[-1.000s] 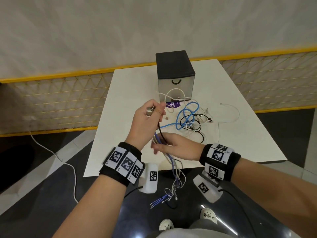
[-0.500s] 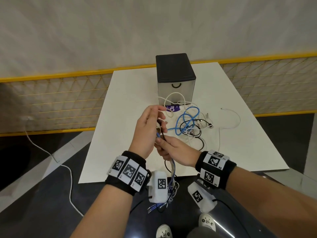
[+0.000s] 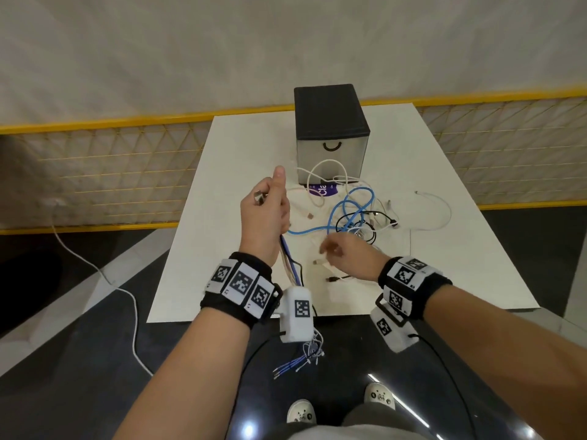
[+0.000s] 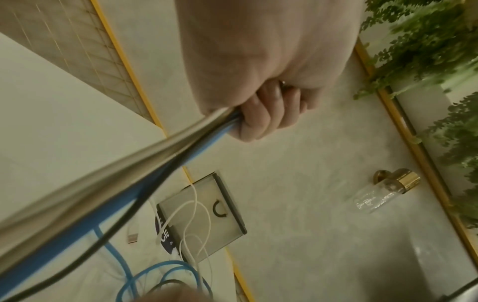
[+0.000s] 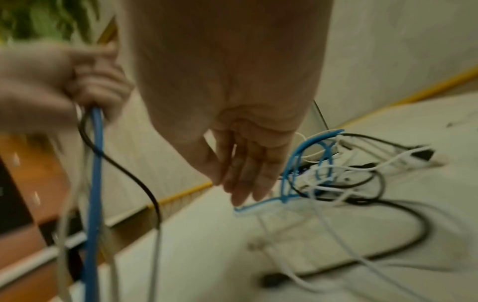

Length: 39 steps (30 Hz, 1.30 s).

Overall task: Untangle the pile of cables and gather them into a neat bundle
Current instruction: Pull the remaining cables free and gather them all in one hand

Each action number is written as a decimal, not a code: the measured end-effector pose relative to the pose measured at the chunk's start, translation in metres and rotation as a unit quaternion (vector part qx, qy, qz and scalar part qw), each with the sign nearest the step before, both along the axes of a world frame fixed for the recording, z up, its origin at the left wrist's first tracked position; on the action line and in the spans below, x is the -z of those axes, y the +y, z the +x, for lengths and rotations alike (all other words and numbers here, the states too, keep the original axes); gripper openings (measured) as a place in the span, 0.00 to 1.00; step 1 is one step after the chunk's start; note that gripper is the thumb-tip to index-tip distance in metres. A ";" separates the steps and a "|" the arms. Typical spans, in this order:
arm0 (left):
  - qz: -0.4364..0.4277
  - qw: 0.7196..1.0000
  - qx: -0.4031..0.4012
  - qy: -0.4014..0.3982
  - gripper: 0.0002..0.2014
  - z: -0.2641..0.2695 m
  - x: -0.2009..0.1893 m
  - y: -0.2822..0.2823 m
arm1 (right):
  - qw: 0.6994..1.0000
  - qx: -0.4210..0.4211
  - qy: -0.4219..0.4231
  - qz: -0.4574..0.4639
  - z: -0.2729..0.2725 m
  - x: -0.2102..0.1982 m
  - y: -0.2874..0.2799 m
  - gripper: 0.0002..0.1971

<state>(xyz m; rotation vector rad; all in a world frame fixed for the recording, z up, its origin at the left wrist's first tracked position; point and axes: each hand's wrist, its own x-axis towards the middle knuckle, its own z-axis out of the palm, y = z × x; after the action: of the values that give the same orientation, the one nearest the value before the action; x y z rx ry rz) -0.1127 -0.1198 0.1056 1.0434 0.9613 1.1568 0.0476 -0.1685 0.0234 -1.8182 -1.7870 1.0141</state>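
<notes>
The left hand (image 3: 263, 214) is raised over the near left part of the white rectangular counter (image 3: 241, 160), its grip clamped in a fist round a gathered bundle of cables (image 3: 289, 260), blue, black and pale strands running side by side. The thumb points up, and a metal plug end (image 3: 259, 196) pokes out at the top of the fist. Below the fist the bundle hangs down past the wrist and over the near edge of the counter, and its thin loose ends (image 3: 298, 360) dangle above the dark floor. In the left wrist view the curled fingers (image 4: 261, 114) wrap the strands tightly. The right hand (image 3: 351, 258) hovers low over the counter just beside the tangle, its grip apart, fingers loosely extended and holding nothing; in the right wrist view its fingertips (image 5: 243, 196) are near a bend of the light blue cable (image 5: 261, 205), but whether they touch it is unclear. The remaining loose pile of cables (image 3: 359, 217), blue loops mixed with black and white cords, lies in the middle of the counter, in front of a small black-topped grey drawer box (image 3: 330, 131) with a curved black handle. A purple label (image 3: 320, 190) lies under white cords just before the box.
</notes>
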 end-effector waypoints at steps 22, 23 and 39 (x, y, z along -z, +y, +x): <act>-0.025 0.986 0.018 0.166 0.11 0.022 0.050 0.004 | 0.970 0.131 0.191 0.080 0.023 0.011 0.011 0.02; -0.030 0.983 0.031 0.177 0.12 0.027 0.051 0.004 | 0.962 0.130 0.225 0.085 0.022 0.004 0.011 0.03; 0.057 0.989 -0.032 0.135 0.08 0.051 0.021 0.024 | 0.976 -0.037 0.054 0.206 0.050 -0.002 0.011 0.24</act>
<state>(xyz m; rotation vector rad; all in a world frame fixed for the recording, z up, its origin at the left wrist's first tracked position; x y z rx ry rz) -0.0618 -0.0953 0.0848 1.2932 1.1586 1.1510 0.0971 -0.1572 0.0259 -1.4260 -1.8439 0.6863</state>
